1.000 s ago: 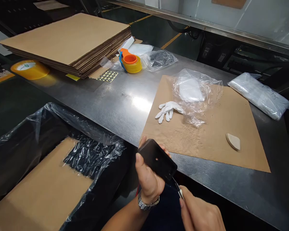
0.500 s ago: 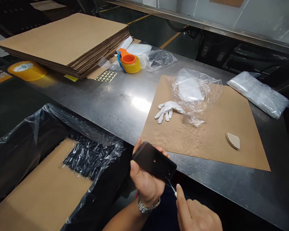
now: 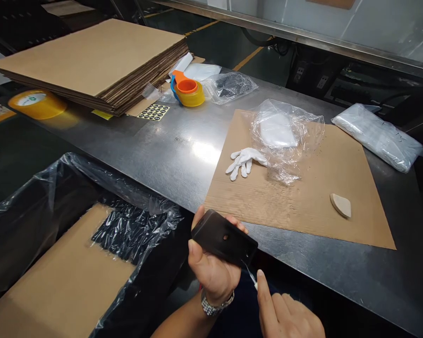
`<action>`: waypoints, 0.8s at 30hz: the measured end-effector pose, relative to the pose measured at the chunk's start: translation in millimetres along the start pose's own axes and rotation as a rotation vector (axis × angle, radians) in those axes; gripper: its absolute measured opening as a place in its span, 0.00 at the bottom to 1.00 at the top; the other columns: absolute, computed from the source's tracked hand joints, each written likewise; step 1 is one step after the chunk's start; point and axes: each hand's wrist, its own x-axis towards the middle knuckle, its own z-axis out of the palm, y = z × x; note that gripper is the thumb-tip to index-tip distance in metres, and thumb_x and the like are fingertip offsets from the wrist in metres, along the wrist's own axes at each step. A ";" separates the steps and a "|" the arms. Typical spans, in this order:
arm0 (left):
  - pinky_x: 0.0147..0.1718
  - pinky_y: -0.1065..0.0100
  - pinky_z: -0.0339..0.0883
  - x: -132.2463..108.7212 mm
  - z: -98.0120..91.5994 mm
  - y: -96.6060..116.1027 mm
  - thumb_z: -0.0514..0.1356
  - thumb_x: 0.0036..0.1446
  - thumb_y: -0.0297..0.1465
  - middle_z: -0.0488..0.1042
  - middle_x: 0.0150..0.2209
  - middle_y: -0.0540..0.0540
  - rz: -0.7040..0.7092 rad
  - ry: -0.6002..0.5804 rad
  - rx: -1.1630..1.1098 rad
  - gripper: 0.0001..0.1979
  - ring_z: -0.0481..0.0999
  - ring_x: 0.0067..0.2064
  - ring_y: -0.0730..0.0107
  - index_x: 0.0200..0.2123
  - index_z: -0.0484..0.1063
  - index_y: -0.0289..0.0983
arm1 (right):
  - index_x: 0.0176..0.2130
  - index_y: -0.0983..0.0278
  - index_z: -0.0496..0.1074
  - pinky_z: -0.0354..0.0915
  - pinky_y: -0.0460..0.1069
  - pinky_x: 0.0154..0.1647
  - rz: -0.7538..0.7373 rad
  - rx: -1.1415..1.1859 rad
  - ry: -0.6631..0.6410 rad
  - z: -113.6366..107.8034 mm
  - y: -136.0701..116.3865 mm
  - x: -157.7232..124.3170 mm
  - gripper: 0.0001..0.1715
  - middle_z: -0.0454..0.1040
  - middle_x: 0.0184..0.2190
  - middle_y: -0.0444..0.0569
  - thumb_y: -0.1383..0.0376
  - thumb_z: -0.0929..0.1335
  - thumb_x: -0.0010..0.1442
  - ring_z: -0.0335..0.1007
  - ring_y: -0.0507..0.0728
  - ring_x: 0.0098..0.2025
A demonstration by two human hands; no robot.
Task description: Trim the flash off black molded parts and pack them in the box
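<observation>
My left hand (image 3: 215,272) is wrapped round a black rectangular plastic case (image 3: 215,234), which has a small round hole near its middle. The case is held tilted, just off the table's front edge. In my right hand (image 3: 285,310) is a thin knife (image 3: 250,273) with a slender metal blade and a white handle end showing; most of the handle is hidden by my fingers. The blade's tip meets the lower right edge of the case. Beyond my hands, a white glove (image 3: 246,162) rests on a cardboard sheet (image 3: 338,164).
On the metal table (image 3: 155,155) lie a clear plastic bag (image 3: 289,126), a beige wedge-shaped block (image 3: 340,205), a wrapped bundle (image 3: 380,136) and a tape dispenser (image 3: 188,91). Stacked cardboard (image 3: 91,56) stands back left, beside a yellow tape roll (image 3: 37,104). A lined bin (image 3: 70,164) is at left.
The case has tilted slightly and shifted a little left and down in my left hand, with its hole showing larger. The knife stays at its edge.
</observation>
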 end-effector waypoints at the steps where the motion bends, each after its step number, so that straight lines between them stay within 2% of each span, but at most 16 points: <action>1: 0.31 0.62 0.69 0.5 -0.6 -0.4 0.52 0.53 0.49 0.75 0.31 0.47 0.012 -0.007 -0.001 0.19 0.73 0.31 0.66 0.47 0.68 0.53 | 0.39 0.72 0.75 0.51 0.44 0.15 0.004 0.001 0.020 0.7 0.3 -0.2 0.17 0.60 0.12 0.38 0.80 0.61 0.56 0.55 0.45 0.13; 6: 0.30 0.62 0.70 1.8 -2.7 -1.6 0.53 0.52 0.50 0.75 0.30 0.47 0.052 -0.042 0.006 0.20 0.73 0.30 0.66 0.47 0.68 0.53 | 0.39 0.73 0.75 0.48 0.44 0.15 -0.019 0.015 0.121 4.9 2.1 -1.1 0.17 0.57 0.11 0.37 0.80 0.61 0.55 0.52 0.44 0.11; 13: 0.31 0.61 0.70 0.0 -3.1 -0.5 0.50 0.54 0.49 0.75 0.31 0.48 0.082 -0.054 0.019 0.19 0.72 0.31 0.66 0.47 0.68 0.54 | 0.40 0.74 0.74 0.47 0.44 0.15 -0.043 0.054 0.128 7.8 4.8 -1.6 0.17 0.57 0.12 0.36 0.81 0.61 0.54 0.53 0.44 0.11; 20: 0.31 0.61 0.69 -2.4 -3.5 -1.1 0.52 0.53 0.48 0.75 0.31 0.47 0.077 -0.050 0.021 0.19 0.72 0.31 0.65 0.47 0.68 0.54 | 0.42 0.73 0.73 0.49 0.45 0.16 0.006 0.104 0.040 7.0 5.3 -5.7 0.19 0.59 0.13 0.37 0.81 0.60 0.54 0.56 0.45 0.13; 24: 0.31 0.61 0.70 -4.2 -3.0 -1.5 0.53 0.53 0.48 0.75 0.31 0.47 0.061 -0.040 0.021 0.19 0.73 0.31 0.65 0.47 0.68 0.53 | 0.41 0.73 0.74 0.48 0.44 0.16 -0.023 0.052 0.062 4.8 4.9 -5.6 0.19 0.58 0.12 0.38 0.81 0.59 0.55 0.54 0.45 0.13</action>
